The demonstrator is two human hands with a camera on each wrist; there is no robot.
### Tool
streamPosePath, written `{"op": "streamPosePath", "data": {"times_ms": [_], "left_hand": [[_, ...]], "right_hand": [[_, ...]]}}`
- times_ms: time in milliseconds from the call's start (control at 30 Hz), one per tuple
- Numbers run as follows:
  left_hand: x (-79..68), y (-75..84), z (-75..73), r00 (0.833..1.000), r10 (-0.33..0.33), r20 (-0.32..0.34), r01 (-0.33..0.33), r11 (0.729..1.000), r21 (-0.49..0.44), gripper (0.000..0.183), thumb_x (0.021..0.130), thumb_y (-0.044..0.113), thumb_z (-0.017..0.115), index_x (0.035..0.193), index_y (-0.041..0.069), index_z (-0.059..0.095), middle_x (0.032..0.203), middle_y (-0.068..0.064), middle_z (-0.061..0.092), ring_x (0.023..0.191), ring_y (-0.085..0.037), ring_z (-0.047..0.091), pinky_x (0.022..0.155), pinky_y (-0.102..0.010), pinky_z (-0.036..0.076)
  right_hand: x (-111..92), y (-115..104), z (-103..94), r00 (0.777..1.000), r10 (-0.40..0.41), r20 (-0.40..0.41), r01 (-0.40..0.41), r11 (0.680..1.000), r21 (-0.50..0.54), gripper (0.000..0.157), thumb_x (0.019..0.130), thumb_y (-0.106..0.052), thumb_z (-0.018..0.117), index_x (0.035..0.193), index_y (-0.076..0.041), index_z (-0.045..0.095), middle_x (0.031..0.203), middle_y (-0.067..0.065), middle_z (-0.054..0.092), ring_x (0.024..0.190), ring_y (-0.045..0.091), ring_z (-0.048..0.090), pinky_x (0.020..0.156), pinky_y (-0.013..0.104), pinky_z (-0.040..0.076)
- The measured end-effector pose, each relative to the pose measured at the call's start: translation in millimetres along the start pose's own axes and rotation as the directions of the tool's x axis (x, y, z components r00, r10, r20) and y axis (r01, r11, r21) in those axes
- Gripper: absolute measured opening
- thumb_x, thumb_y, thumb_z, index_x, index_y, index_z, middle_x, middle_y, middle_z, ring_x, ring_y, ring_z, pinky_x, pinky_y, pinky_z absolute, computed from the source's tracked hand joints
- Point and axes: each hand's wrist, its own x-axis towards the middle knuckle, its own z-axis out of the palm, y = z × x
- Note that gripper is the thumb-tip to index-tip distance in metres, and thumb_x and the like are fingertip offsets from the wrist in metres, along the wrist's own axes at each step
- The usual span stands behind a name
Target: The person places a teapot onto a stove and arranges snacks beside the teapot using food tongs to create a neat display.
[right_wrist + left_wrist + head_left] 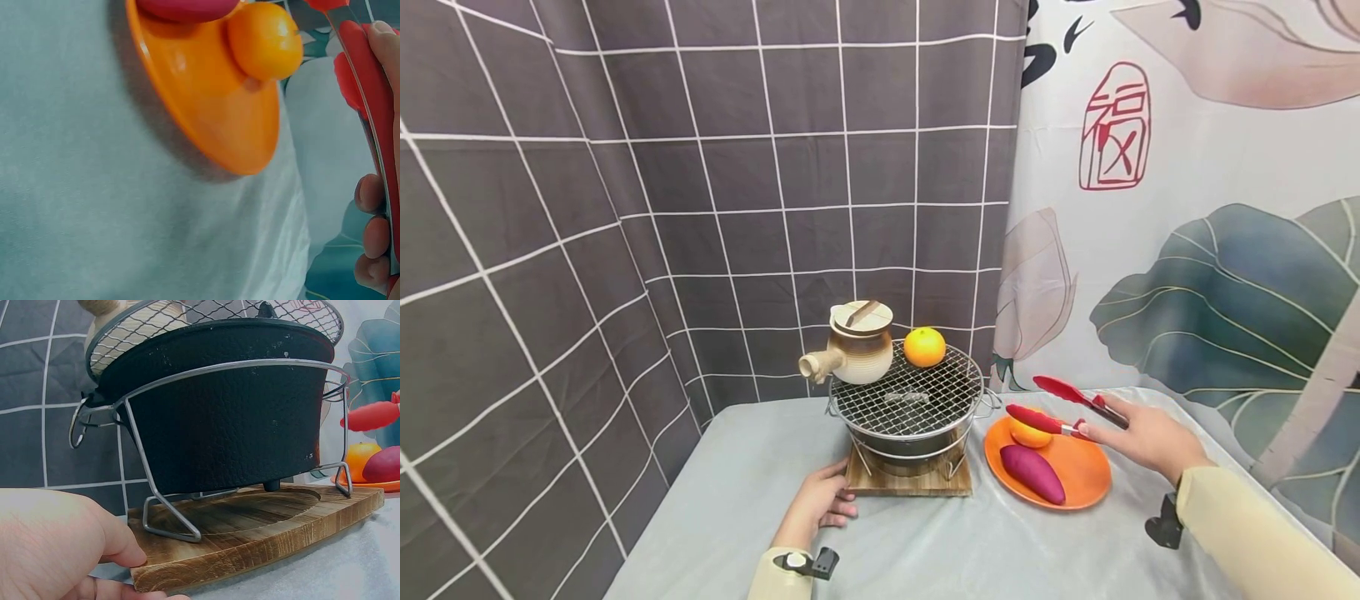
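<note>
My left hand (818,500) grips the near left corner of a wooden board (917,487), thumb on top and fingers lower down. On that board stands a black charcoal stove (225,425) in a wire frame, topped by a round wire grill (887,414). A clay teapot (863,362) with a side handle and a mandarin (925,347) sit on the grill. My right hand (1157,437) holds red-tipped tongs (1036,418), arms spread, over an orange plate (1086,483). Beneath them on the plate lie another mandarin (265,40) and a purple sweet potato (1032,473).
A pale grey cloth covers the table (715,500). Behind and to the left hangs a dark curtain (805,167) with white grid lines. A white curtain (1060,250) printed with lotus leaves hangs at the back right, close to the table's edge.
</note>
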Motion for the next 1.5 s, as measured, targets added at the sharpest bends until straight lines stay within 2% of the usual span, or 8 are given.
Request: {"op": "streamPosePath", "data": {"times_ms": [233,500,667,1000,1300,1500], "left_hand": [[0.4,-0.8,-0.7,1.0,-0.004,0.002,0.004,1.0,0.001,0.062,0.094,0.009,0.048,0.154,0.0,0.035,0.085,-0.013,0.063,0.057,-0.015,0.067,0.046,-0.023,0.054],[0.4,-0.7,-0.1,1.0,-0.002,0.005,0.002,1.0,-0.003,0.062,0.094,0.009,0.048,0.154,0.0,0.035,0.085,-0.013,0.063,0.057,-0.015,0.067,0.045,-0.023,0.054],[-0.3,1.0,0.6,1.0,-0.008,0.004,0.008,1.0,0.0,0.062,0.094,0.009,0.048,0.154,0.0,0.035,0.085,-0.013,0.063,0.056,-0.015,0.067,0.045,-0.023,0.054],[0.1,2.0,1.4,1.0,-0.004,0.002,0.004,1.0,0.004,0.061,0.095,0.01,0.048,0.154,0.0,0.036,0.085,-0.013,0.063,0.057,-0.015,0.067,0.045,-0.024,0.054],[0.3,0.8,0.8,1.0,-0.005,0.006,0.005,1.0,0.002,0.061,0.095,0.01,0.049,0.154,0.0,0.036,0.084,-0.012,0.062,0.056,-0.014,0.066,0.045,-0.023,0.054],[0.7,-0.2,0.4,1.0,-0.005,0.007,0.005,1.0,-0.001,0.061,0.096,0.01,0.049,0.154,0.0,0.036,0.084,-0.012,0.062,0.056,-0.014,0.066,0.045,-0.023,0.053]], "right_hand": [[-3.4,4.9,10.1,0.998,0.032,0.052,-0.032,0.999,0.015,0.108,0.084,-0.08,0.052,0.15,0.004,0.039,0.133,0.039,0.052,0.11,0.056,0.054,0.07,0.065,0.056],[-4.0,7.3,22.1,0.998,0.035,0.053,-0.035,0.999,-0.002,0.108,0.084,-0.082,0.05,0.149,0.004,0.04,0.132,0.039,0.053,0.11,0.057,0.055,0.073,0.067,0.054],[-3.7,9.1,26.4,0.996,0.055,0.07,-0.054,0.998,-0.01,0.11,0.083,-0.083,0.049,0.151,0.003,0.038,0.132,0.04,0.052,0.109,0.057,0.055,0.071,0.064,0.056],[-4.8,10.6,33.6,0.998,0.045,0.052,-0.044,0.999,-0.031,0.111,0.082,-0.083,0.051,0.148,0.006,0.041,0.128,0.04,0.054,0.103,0.053,0.059,0.068,0.057,0.057],[-5.5,12.2,38.4,1.0,0.016,0.008,-0.016,0.998,-0.064,0.109,0.083,-0.084,0.05,0.146,0.004,0.046,0.125,0.038,0.058,0.102,0.054,0.06,0.071,0.063,0.055],[-4.7,8.8,40.3,1.0,-0.004,-0.01,0.003,0.995,-0.095,0.104,0.082,-0.084,0.05,0.143,-0.001,0.053,0.124,0.036,0.06,0.099,0.052,0.061,0.069,0.063,0.055]]}}
